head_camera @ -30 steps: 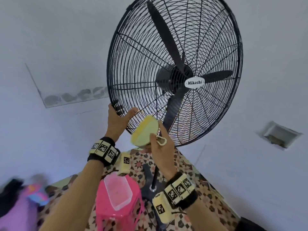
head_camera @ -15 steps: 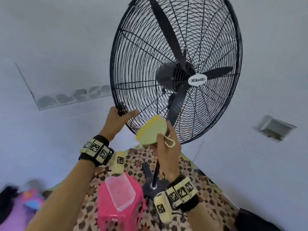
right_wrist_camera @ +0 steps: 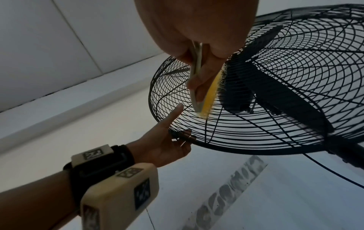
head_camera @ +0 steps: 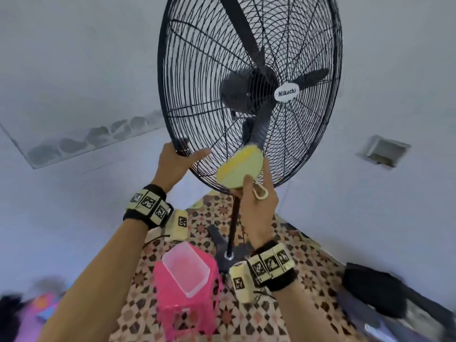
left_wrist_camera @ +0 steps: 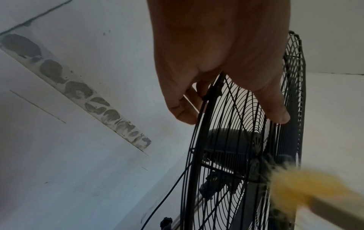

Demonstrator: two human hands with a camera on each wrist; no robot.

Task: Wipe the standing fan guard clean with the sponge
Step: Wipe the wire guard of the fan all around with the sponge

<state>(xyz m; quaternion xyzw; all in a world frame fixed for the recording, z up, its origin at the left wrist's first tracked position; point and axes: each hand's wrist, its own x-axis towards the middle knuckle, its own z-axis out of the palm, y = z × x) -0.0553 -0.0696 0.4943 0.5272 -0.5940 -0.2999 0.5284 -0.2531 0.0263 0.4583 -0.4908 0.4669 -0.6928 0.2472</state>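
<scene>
Pressing the sponge (head_camera: 238,169) against the fan guard (head_camera: 197,77), the right hand (head_camera: 256,206) is pinching it; the left hand (head_camera: 176,164) is curling around the guard's lower rim.

A home room: patterned floor mat (head_camera: 269,314), pink plastic stool (head_camera: 187,304), plain white walls (head_camera: 74,70).

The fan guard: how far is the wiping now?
Done: cannot tell; no wiped patch stands out. In hand: the left hand grips the fan guard rim, while the right hand presses the sponge on its lower wires. Left: probably most of the guard above.
</scene>
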